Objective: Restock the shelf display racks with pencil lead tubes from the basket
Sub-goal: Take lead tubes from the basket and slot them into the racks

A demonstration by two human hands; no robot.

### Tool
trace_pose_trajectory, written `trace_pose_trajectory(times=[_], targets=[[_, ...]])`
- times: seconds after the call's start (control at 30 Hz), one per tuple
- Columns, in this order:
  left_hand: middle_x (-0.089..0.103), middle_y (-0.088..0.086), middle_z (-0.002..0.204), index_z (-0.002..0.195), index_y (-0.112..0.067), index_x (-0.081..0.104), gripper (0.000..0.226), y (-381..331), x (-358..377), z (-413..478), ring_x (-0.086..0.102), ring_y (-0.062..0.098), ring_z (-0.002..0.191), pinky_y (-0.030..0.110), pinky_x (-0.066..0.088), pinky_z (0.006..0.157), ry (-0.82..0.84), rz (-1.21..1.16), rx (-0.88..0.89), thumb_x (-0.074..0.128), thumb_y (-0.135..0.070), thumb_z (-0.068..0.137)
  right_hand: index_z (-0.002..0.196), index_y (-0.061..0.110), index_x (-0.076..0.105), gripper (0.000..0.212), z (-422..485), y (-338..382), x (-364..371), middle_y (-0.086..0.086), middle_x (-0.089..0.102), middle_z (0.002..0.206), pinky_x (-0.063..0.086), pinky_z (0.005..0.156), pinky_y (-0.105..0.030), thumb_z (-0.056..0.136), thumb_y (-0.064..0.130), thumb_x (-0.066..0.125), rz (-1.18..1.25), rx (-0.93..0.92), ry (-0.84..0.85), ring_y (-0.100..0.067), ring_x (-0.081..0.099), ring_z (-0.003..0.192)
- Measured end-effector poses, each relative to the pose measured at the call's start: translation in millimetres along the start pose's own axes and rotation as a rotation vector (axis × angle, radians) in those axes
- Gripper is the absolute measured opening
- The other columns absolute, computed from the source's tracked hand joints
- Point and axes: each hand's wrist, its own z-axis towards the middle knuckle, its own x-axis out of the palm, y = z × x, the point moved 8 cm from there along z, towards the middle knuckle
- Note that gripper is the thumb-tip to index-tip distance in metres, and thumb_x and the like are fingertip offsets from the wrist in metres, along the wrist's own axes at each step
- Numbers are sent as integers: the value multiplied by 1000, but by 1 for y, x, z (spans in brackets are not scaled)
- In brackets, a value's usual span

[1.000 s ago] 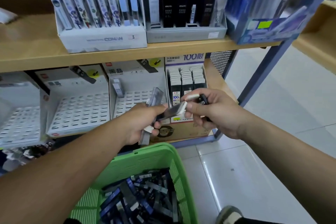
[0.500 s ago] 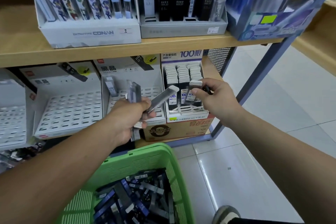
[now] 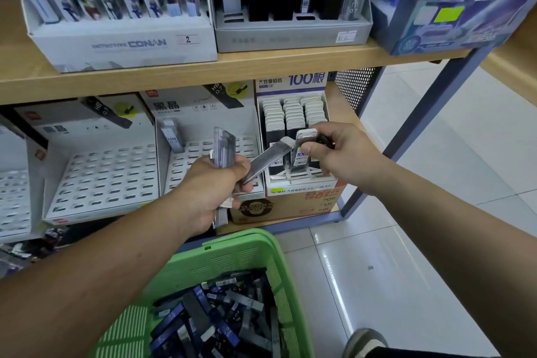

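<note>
My right grip (image 3: 345,155): thumb + fingers curled, pinching a white-capped dark pencil lead tube (image 3: 303,151) near its top. The tube is upright, lower end down at the front row of the narrow white display rack (image 3: 293,87) printed "100". I can't tell if it's seated in a slot. Something small + dark (image 3: 327,141) is tucked behind the same fingers, too hidden to ID.

My left grip (image 3: 215,189): a fist round a bunch of clear lead tubes (image 3: 224,150) standing upright above the knuckles, ends poking out below the palm. One grey tube (image 3: 268,158) w/ white cap juts from that fist, slanting up + right; its cap is just beside the right-hand tube.

The "100" rack holds rows of white-capped black tubes (image 3: 293,115) and sits on a brown carton (image 3: 290,208). Left of it is a white slotted rack (image 3: 194,154) w/ a single HB tube (image 3: 171,136) at its back-left corner. Next over is a second slotted rack (image 3: 101,177). Above them, a wooden shelf board (image 3: 261,67) carries a white Conan box of pens (image 3: 125,43), a grey tray of black tubes (image 3: 290,35) + a blue box (image 3: 436,29).

Between the forearms I see the green plastic basket (image 3: 232,259) w/ a loose heap of dark + blue lead tubes (image 3: 215,322). To its right, a grey shoe (image 3: 363,340) on pale floor tiles (image 3: 406,241).
</note>
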Motion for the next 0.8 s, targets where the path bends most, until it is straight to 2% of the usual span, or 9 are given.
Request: trace_pose_trajectory(times=[0.07, 0.2, 0.23, 0.3, 0.37, 0.47, 0.63, 0.73, 0.8], targets=[[79, 12, 89, 121, -2, 63, 40, 0, 1, -1, 72, 18, 69, 28, 46, 45, 1, 4, -5, 78, -25, 93, 103, 17, 72, 12, 0, -1, -1, 16, 62, 61, 44, 51, -13, 100, 9, 64, -15, -19, -2, 2, 51, 49], [76, 12, 87, 110, -5, 69, 23, -4, 4, -5, 70, 16, 66, 27, 46, 45, 16, 7, 9, 76, -22, 95, 107, 20, 72, 13, -1, -1, 2, 1, 69, 84, 47, 56, -13, 99, 12, 65, -76, -60, -20, 1, 58, 61], [76, 11, 86, 108, -6, 70, 20, -5, 3, -5, 69, 15, 64, 27, 46, 45, 18, 7, 13, 75, -21, 95, 108, 22, 72, 14, -1, -3, 3, -2, 72, 90, 50, 60, -17, 99, 13, 66, -97, -72, -21, -2, 62, 70], [76, 11, 87, 106, -8, 71, 16, -6, 1, -6, 68, 15, 63, 27, 46, 45, 16, -4, 17, 75, -21, 96, 111, 23, 72, 15, -1, -7, 5, -3, 74, 101, 54, 77, -23, 98, 16, 68, -146, -97, -30, -13, 67, 92], [77, 13, 92, 105, -10, 72, 14, -7, -1, -8, 69, 15, 65, 28, 46, 46, 11, -6, 18, 74, -20, 96, 110, 29, 71, 19, 0, -8, 3, 3, 74, 102, 56, 85, -26, 95, 17, 72, -163, -101, -69, -12, 67, 97], [77, 13, 93, 109, -9, 71, 18, -8, -5, -11, 68, 15, 64, 29, 48, 48, 5, -6, 17, 75, -20, 96, 109, 36, 63, 32, 0, -2, -4, 16, 66, 93, 56, 77, -30, 89, 15, 78, -236, -126, -187, -6, 64, 87], [75, 8, 81, 106, -7, 72, 15, -11, -2, -17, 58, 14, 55, 30, 45, 49, 23, -25, 11, 73, -19, 97, 124, 35, 54, 45, -4, 6, 0, 15, 52, 95, 53, 68, -36, 88, 20, 79, -427, -181, -247, -10, 54, 82], [72, 7, 76, 105, -4, 71, 15, -11, 3, -19, 51, 13, 52, 29, 42, 47, 51, -76, -26, 70, -18, 99, 126, 37, 53, 46, -5, 9, 1, 15, 49, 97, 47, 65, -31, 90, 24, 77, -468, -144, -244, -8, 52, 83], [69, 6, 74, 106, -5, 70, 12, -12, 8, -20, 49, 13, 52, 27, 41, 45, 83, -121, -65, 67, -15, 100, 126, 38, 59, 42, -5, 12, -3, 16, 51, 99, 43, 67, -26, 89, 28, 77, -485, -143, -257, -5, 52, 86]])
